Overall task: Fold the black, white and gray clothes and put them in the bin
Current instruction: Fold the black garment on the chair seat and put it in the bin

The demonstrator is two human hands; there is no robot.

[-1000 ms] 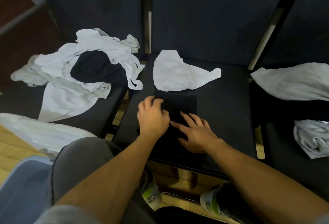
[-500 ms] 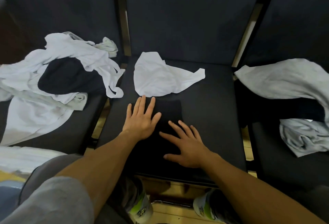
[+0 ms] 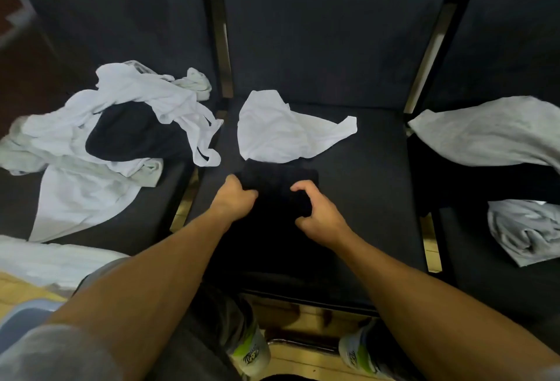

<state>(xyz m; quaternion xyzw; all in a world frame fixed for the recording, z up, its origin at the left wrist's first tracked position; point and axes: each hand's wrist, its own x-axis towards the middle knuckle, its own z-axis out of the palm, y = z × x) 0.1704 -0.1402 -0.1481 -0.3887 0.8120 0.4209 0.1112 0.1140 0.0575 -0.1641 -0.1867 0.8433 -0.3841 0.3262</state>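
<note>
**A:** Both hands were lying flat on the black garment 0.5 s ago; now the left hand and right hand have fingers curled into it, gripping its far folded edge on the middle chair seat.

**B:** Anything crowding it?

**A:** Yep, a crumpled white garment lies just behind, touching that edge. On the left seat there's a messy white pile wrapped around another black piece. 2 soft gray garments sit on the right seat.

**B:** Bin?

**A:** Only a pale blue corner at the lower left, partly hidden by the person's arm. Upholstery looks dark and matte.
</note>
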